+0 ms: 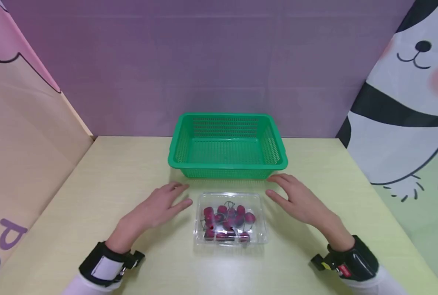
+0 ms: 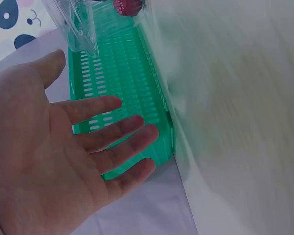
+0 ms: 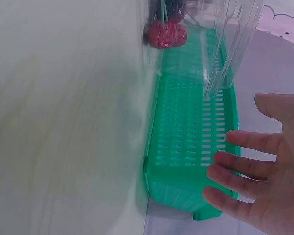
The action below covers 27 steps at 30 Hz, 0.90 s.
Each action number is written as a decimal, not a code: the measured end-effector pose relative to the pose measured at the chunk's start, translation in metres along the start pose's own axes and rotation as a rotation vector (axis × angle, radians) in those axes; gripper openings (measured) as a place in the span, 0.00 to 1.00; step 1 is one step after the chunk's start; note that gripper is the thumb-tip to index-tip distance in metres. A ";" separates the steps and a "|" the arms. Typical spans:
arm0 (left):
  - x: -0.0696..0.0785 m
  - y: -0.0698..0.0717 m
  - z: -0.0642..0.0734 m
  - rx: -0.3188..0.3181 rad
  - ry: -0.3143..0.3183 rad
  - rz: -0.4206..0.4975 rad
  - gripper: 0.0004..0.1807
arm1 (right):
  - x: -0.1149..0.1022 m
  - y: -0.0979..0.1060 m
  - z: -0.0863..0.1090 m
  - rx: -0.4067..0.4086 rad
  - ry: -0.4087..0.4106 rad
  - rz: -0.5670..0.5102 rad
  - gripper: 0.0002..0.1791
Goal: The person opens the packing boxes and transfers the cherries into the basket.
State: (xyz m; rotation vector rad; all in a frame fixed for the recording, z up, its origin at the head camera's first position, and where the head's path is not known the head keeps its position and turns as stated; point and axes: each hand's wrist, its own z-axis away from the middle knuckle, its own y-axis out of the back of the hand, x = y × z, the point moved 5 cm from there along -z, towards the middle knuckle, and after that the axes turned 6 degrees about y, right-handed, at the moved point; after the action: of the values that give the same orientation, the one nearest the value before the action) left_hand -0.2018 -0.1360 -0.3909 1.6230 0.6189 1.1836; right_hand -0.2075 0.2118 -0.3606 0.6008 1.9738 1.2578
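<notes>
A clear plastic box [image 1: 259, 213] of dark red cherries [image 1: 228, 223] stands on the table, between the two hands. To its left is my left hand [image 1: 161, 207], fingers spread and nothing in them. On the other side my right hand [image 1: 300, 198] is held the same way, thumb toward the box and apart from it. Both wrist views show the palms facing inward with loosely straight fingers. Just behind the box sits a green plastic basket [image 1: 226, 166] with slotted walls, and no contents show in it.
The pale wooden table [image 1: 130, 164] ends at a purple cloth backdrop [image 1: 219, 61] right behind the basket. Printed cloths flank the table, one with a panda [image 1: 407, 98] on the right. Each wrist wears a black strap [image 1: 106, 264] with a small camera.
</notes>
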 end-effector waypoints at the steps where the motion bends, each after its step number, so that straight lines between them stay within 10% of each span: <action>1: 0.001 0.000 0.000 -0.002 -0.004 -0.003 0.37 | -0.002 0.000 0.000 0.004 0.007 0.000 0.23; 11: 0.011 -0.003 -0.005 -0.002 -0.057 -0.044 0.38 | -0.028 -0.003 -0.007 0.020 0.159 -0.039 0.24; 27: 0.020 -0.007 -0.011 0.000 -0.132 -0.038 0.32 | -0.063 -0.032 -0.004 -0.206 0.397 -0.041 0.45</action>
State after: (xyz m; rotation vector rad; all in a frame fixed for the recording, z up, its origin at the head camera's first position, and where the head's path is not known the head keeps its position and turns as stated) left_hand -0.2030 -0.1121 -0.3894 1.6671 0.5624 1.0402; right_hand -0.1708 0.1521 -0.3690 0.2173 2.1178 1.6271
